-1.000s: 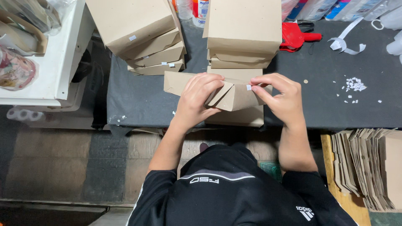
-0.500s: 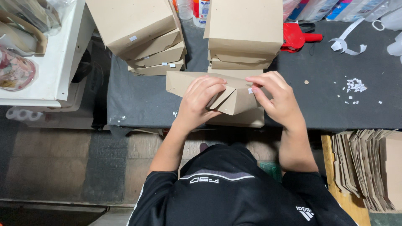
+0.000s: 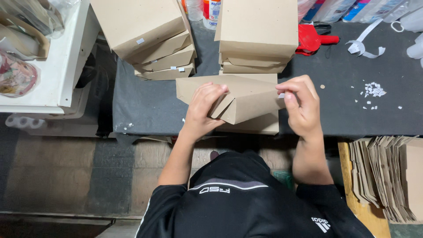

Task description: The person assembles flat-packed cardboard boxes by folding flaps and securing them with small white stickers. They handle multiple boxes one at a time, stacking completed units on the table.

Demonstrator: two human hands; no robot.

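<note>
Two box stacks (image 3: pixel 260 35) stand behind the held carton (image 3: pixel 246 99); flat cartons (image 3: pixel 387 176) lie right.

a small packing workshop: stacks of folded brown paper bags (image 3: pixel 257 35) crowd a dark worktable (image 3: pixel 352 114).

The paper bag (image 3: pixel 246 99) I fold is plain brown; the table (image 3: pixel 145 105) dark grey; far right, the tape dispenser (image 3: pixel 310 39) red.
</note>
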